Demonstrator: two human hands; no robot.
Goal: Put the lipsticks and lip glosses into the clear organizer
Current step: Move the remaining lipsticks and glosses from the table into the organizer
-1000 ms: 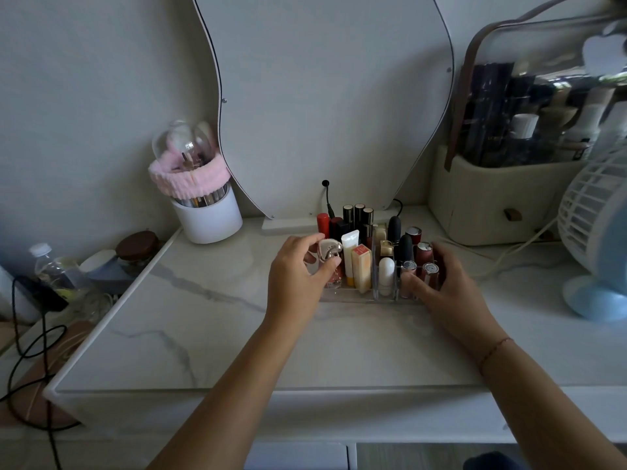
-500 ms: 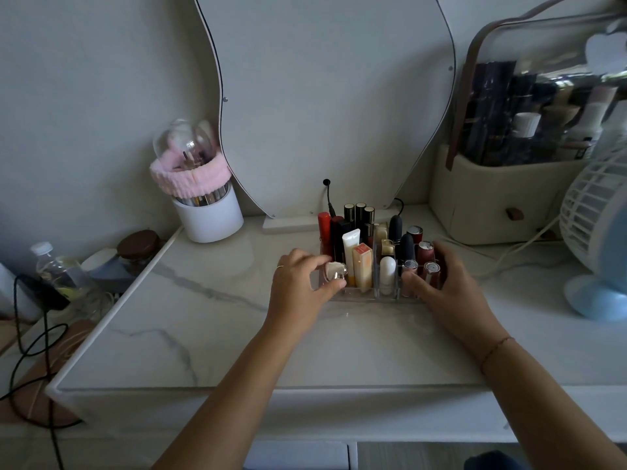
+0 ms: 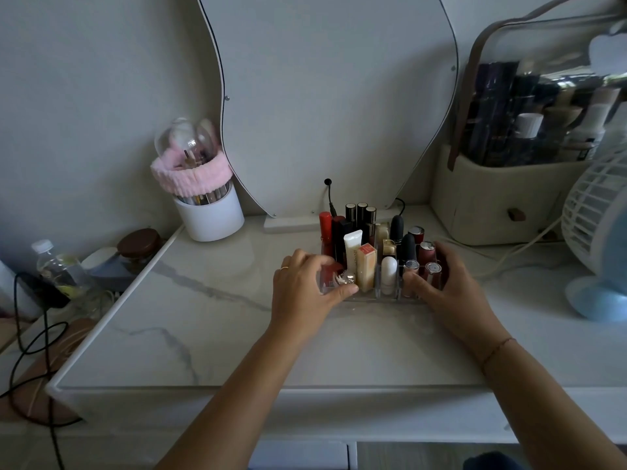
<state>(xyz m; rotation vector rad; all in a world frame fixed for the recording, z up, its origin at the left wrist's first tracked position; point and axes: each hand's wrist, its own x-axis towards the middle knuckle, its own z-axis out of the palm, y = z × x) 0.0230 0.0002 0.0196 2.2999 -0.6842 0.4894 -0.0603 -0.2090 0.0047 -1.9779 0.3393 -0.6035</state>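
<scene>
Lipsticks (image 3: 388, 271) are held upright in the clear organizer (image 3: 385, 296), which is gripped by the right hand (image 3: 453, 291); a silver-capped gloss (image 3: 349, 279) is pinched by the left hand (image 3: 302, 290).

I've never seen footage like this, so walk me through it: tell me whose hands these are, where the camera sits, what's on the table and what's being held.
There is no machine here. A person works with bare hands, and one wide-angle camera worn on their head looks down at them, so the arms enter from the bottom. On the marble-look tabletop stands a clear organizer filled with upright lipsticks and lip glosses. The left hand pinches a small silver-topped tube sitting in the front left compartment. The right hand grips the organizer's right end, thumb in front and fingers behind. Around it are a mirror, a white cup wearing a pink headband, a beige cosmetics case and a fan.
</scene>
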